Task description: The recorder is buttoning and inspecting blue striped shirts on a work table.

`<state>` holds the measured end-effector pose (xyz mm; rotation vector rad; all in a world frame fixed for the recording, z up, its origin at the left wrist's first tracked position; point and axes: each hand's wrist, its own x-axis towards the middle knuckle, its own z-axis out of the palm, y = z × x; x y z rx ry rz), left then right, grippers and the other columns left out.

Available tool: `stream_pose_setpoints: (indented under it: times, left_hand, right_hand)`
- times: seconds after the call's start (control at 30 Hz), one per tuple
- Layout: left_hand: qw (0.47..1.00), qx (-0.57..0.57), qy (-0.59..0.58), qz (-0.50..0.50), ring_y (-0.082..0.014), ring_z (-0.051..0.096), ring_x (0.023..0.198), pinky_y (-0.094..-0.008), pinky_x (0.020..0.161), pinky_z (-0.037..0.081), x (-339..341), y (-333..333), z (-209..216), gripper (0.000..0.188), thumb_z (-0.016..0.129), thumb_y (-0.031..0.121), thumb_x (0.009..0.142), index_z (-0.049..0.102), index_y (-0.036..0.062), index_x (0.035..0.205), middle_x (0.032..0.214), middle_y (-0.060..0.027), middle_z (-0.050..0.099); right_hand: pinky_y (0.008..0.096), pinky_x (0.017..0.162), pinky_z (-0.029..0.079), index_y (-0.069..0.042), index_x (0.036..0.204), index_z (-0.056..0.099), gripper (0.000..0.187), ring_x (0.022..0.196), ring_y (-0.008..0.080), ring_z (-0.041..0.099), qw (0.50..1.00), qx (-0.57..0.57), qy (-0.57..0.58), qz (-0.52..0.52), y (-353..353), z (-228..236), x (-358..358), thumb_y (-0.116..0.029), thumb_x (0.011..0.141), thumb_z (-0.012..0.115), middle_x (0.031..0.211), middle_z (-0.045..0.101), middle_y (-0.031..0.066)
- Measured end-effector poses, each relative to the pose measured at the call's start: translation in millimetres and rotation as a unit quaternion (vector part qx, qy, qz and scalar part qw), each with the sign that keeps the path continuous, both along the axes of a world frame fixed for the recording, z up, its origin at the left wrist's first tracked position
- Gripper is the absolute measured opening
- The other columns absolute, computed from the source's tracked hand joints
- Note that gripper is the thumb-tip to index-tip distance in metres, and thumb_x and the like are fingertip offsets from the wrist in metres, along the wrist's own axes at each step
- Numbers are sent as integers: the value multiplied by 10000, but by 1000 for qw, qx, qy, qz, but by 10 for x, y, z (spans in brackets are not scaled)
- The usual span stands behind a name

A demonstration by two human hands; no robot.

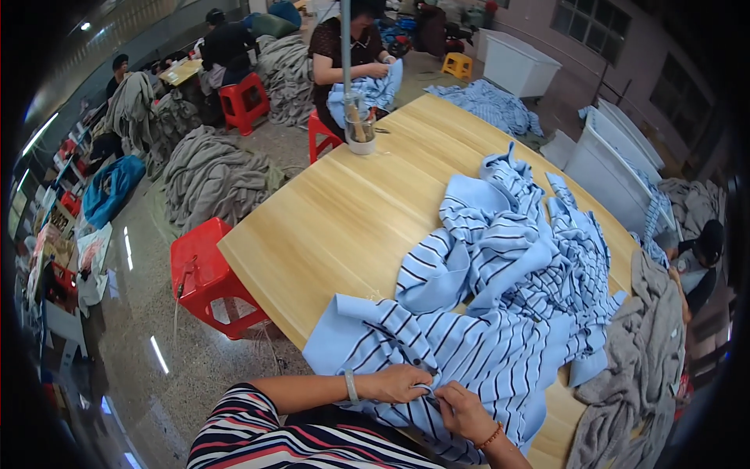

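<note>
A light blue knit garment with dark and white stripes [484,344] lies spread over the near edge of the table. My left hand [402,384] pinches a fold of it, fingers closed. Close beside it, my right hand [462,408] grips the same garment, its thumb and fingers pressed together on the fabric. The small bit between my fingertips is too hidden to make out. A dark button-like spot shows on the cloth just above my hands. Farther back, more blue striped garments [500,227] lie in a crumpled heap touching this one.
The wooden table [336,219] carries a cup of tools [360,133] at its far edge. Grey garments [637,352] hang over its right side. A red stool [205,266] stands left. Across the table a seated person [351,62] handles blue cloth. White bins [609,156] stand right.
</note>
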<state>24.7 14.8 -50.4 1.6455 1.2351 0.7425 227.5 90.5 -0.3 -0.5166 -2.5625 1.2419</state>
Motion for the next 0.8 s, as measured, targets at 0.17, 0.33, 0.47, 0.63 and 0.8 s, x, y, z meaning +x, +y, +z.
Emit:
stream_pose_setpoints:
  times: [0.17,0.33,0.47,0.63,0.8]
  left_hand:
    - [1000,-9,-3,25,-388,562,736,-433,630,431,40,75,26,196,555,239,860,564,45,891,765,-184,572]
    - [995,-89,-33,31,-214,558,644,-319,625,450,-69,59,-42,176,592,186,877,632,24,933,748,-141,613]
    - [991,-112,-61,25,-80,471,642,-259,595,414,-22,22,61,144,586,140,876,631,4,875,667,-36,556]
    - [988,-139,-62,27,-50,461,646,-252,572,399,-61,34,70,174,622,169,870,651,-1,894,660,-11,552]
    - [971,-192,-119,74,-7,463,689,-180,583,361,-268,-239,473,160,640,150,891,657,-7,918,756,65,573]
  right_hand:
    - [390,651,485,-9,903,611,102,723,345,598,999,-28,7,-21,144,-68,9,-5,808,576,794,582,164]
    - [321,604,455,7,854,601,138,638,186,565,980,-189,-52,-31,251,-198,-43,-131,852,595,717,612,132]
    - [310,567,439,2,814,603,172,586,148,532,978,-201,-20,-55,131,-255,-3,-165,858,612,643,586,110]
    - [319,612,479,-15,824,648,161,638,179,605,980,-151,6,-129,174,-324,158,-169,848,609,727,654,113]
    - [255,587,457,-16,858,659,91,619,125,578,956,-241,-4,-167,183,-54,219,-101,834,637,718,634,68]
